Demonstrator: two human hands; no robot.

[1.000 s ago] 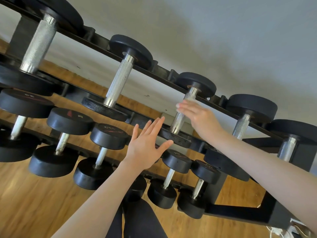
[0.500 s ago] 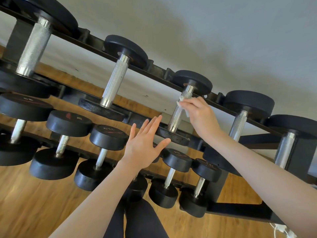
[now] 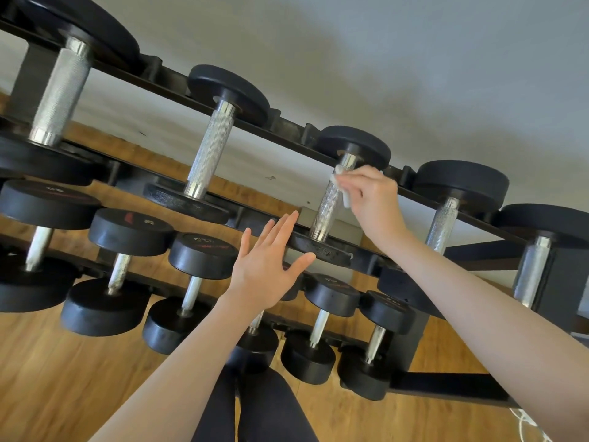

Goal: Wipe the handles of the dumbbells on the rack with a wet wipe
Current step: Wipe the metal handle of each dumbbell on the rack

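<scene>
White wipe [image 3: 341, 183] in right hand [image 3: 373, 196] rubs 1 of 5 top-row handles [image 3: 328, 205].

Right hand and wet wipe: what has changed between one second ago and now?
The right hand curled its fingers around the wet wipe and pressed it onto the upper end of the third dumbbell handle on the top rack. The left hand stayed open in front of the rack.
</scene>
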